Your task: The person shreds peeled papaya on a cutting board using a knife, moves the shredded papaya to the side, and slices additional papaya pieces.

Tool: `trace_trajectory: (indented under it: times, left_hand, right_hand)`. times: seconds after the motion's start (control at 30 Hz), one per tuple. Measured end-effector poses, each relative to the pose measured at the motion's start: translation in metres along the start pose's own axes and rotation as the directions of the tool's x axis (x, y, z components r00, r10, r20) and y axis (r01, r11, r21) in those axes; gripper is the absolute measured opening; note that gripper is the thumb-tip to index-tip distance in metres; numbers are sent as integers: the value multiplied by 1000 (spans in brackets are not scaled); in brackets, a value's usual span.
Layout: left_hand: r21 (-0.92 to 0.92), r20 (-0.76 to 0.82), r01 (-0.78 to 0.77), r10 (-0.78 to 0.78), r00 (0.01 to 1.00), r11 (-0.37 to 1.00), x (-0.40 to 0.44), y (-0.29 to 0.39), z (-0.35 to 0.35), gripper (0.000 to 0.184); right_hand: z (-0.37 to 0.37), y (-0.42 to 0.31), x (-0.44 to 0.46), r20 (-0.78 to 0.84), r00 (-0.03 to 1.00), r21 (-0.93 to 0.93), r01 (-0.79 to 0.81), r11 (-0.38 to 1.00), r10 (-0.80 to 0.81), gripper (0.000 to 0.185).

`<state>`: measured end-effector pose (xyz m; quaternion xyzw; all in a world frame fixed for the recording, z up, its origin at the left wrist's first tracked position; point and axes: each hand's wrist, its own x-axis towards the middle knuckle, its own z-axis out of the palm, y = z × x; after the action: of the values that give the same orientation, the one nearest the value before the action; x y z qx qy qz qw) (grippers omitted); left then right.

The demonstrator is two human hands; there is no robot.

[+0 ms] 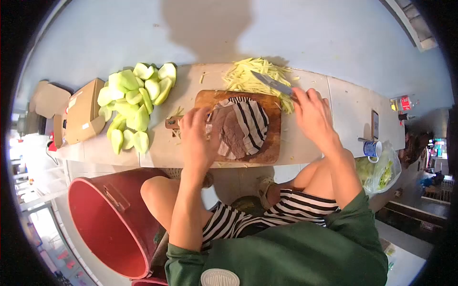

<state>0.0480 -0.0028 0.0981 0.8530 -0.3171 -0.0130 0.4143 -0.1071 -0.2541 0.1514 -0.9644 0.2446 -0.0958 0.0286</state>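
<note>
My right hand (pixel 312 114) is closed round the handle of a knife (pixel 272 83), whose blade points up and left over a heap of pale green shreds (pixel 248 76). Below the blade lies a wooden cutting board (pixel 273 150) with a folded cloth (pixel 243 126) on it, part brown and part black-and-white striped. My left hand (pixel 195 136) is at the board's left edge, beside the cloth. Its fingers are bent and partly blurred, and whether they hold anything is unclear. To the left, peeled green fruit pieces (pixel 128 81) are piled on the counter.
An open cardboard box (pixel 86 112) stands at the far left of the counter (pixel 310 152). A red bin (pixel 109 224) is below on the left. On the right are a blue-and-white mug (pixel 372 148), a plastic bag of greens (pixel 381 174), a phone-like object (pixel 375 124) and a bottle (pixel 404 102).
</note>
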Motion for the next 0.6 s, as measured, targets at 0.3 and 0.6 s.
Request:
trace_trajectory:
  times: [0.3,0.6]
  left_hand:
    - [325,352,-551,442,825,769,49,56,68,82]
    - [552,421,-341,99,902,761,131,-2,105,77]
  right_hand:
    - [9,16,-17,-204,957,-76,196,978,-207,41]
    - [6,40,-28,-254,965,-87,42,995,-63,36]
